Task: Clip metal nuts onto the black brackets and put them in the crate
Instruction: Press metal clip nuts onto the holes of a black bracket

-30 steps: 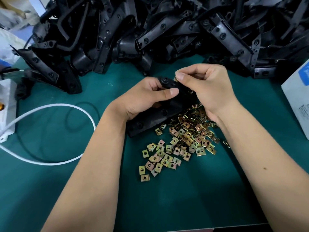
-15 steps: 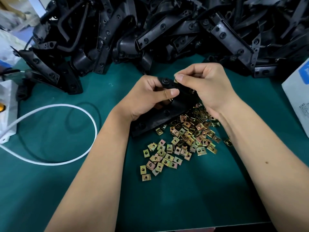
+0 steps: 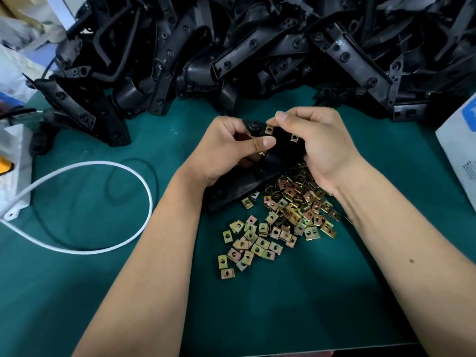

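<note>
bracket point(image 3: 280, 148), black, sits lifted near the middle of the green bench point(image 3: 283, 305), gripped from both sides. left hand point(image 3: 226, 150) curls round its left end, thumb pressed across the front. right hand point(image 3: 322, 143) curls over its right part, fingertips pinching at the top edge beside a clipped metal nut point(image 3: 269, 129); a second clipped nut point(image 3: 294, 137) sits just right of it. loose nuts point(image 3: 278, 228) lie scattered just below the hands, partly under the right wrist. heap of black brackets point(image 3: 257, 52) fills the bench's far edge. white cable point(image 3: 123, 228) loops toward the left edge, by a white box point(image 3: 15, 163). white carton point(image 3: 461, 150) at the right edge.
</note>
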The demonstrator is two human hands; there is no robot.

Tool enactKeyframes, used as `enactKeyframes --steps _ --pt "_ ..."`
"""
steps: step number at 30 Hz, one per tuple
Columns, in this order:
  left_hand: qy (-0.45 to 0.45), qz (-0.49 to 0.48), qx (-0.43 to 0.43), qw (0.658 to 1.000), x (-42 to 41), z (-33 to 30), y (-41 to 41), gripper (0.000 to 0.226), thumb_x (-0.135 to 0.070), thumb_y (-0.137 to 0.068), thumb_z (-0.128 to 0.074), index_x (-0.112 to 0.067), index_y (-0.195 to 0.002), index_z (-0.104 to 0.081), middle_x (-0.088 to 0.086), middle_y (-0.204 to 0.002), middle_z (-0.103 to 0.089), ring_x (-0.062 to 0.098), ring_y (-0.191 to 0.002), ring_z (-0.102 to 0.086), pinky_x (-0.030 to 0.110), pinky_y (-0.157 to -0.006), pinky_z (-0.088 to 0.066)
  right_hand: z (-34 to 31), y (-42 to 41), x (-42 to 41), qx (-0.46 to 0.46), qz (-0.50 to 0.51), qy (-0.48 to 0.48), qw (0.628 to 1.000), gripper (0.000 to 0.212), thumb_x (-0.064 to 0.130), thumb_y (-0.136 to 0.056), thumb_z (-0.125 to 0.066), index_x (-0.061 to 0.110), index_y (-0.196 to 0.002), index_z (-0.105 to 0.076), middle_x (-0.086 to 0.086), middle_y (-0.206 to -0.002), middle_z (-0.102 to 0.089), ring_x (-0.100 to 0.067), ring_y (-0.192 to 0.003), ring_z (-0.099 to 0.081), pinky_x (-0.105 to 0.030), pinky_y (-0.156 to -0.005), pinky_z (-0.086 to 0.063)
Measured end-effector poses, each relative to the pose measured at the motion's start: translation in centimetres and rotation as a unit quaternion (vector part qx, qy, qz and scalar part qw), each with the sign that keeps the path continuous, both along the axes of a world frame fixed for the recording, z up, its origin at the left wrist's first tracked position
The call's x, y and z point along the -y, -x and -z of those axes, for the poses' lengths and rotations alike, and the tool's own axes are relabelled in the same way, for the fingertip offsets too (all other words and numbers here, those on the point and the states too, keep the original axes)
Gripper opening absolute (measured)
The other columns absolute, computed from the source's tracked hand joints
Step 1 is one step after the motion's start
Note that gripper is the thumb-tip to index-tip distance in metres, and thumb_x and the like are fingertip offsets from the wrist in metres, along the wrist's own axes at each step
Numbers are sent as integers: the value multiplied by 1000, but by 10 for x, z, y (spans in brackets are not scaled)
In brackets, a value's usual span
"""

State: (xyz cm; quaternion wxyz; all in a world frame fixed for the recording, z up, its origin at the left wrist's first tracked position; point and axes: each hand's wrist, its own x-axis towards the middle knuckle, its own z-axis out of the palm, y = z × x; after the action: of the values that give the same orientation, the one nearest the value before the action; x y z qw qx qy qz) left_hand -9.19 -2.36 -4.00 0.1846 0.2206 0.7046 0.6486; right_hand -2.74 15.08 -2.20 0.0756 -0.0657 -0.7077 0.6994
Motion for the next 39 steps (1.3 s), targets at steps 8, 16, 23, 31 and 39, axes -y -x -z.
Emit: enactKeyframes --steps 8,16,23,31,39 --pt "8 -29 27 999 -1 -4 2 14 -27 -82 -80 -15 -86 -74 -1 -73 -74 9 -63 -68 18 -54 -51 0 1 -5 -68 -21 -130 989 15 18 -100 -66 13 -105 -78 -2 -104 -77 -15 -105 -70 -35 -102 -54" --pt "-215 181 160 946 11 -23 -15 82 -55 -90 -67 0 -148 -49 27 -150 -50 39 -137 -53 41 -105 -53 -17 -16 -20 -163 119 -143 969 21 16 -104 -60 7 -108 -78 4 -101 -77 -6 -99 -70 -22 -88 -51" --pt "-257 364 140 884 -85 -62 -82 91 -58 -90 -64 -14 -160 -26 28 -165 -23 50 -148 -31 64 -113 -39 -49 -113 -118 -265 356 -73 893 19 16 -100 -60 10 -101 -78 -2 -98 -77 -12 -92 -66 -32 -86 -52" --pt "-133 316 91 935 -279 -77 -242 9 -19 -101 -62 -18 -96 -69 3 -97 -74 28 -88 -74 41 -88 -63 -1 -304 -237 -161 563 0 811 32 16 -99 -60 20 -71 -75 9 -67 -63 -11 -68 -50 -29 -65 -42" --pt "142 359 142 911 -394 58 -377 51 -41 -80 -67 -14 -123 -62 19 -122 -69 39 -114 -68 53 -101 -53 157 -433 -261 97 750 223 615 23 10 -98 -67 13 -75 -64 -11 -85 -68 -23 -81 -62 -43 -80 -55"
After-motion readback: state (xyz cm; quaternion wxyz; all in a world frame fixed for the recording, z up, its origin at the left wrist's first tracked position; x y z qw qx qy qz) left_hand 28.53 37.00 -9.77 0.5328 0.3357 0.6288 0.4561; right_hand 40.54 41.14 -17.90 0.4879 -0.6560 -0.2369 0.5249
